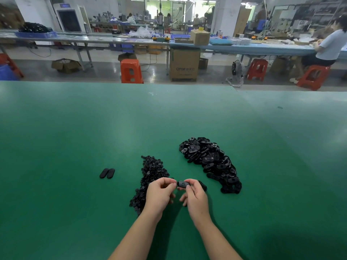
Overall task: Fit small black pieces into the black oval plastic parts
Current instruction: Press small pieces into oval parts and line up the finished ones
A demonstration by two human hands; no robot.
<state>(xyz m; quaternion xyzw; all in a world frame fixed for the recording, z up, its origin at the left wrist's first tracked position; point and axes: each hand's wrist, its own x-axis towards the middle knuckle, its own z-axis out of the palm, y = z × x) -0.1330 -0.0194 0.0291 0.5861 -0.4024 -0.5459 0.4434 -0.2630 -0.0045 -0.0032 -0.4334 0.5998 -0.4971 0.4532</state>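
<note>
My right hand pinches a black oval part between thumb and fingers, just above the green table. A second oval part shows behind its knuckles. My left hand is beside it with curled fingers, the fingertips close to the oval's left end; whether it holds a small piece is hidden. A pile of small black pieces lies under and behind the left hand. A larger heap of black oval parts sits to the right. Two oval parts lie side by side at the left.
The table's far edge runs across the view, with orange stools and a cardboard box on the floor beyond. A person sits at a distant bench at the right.
</note>
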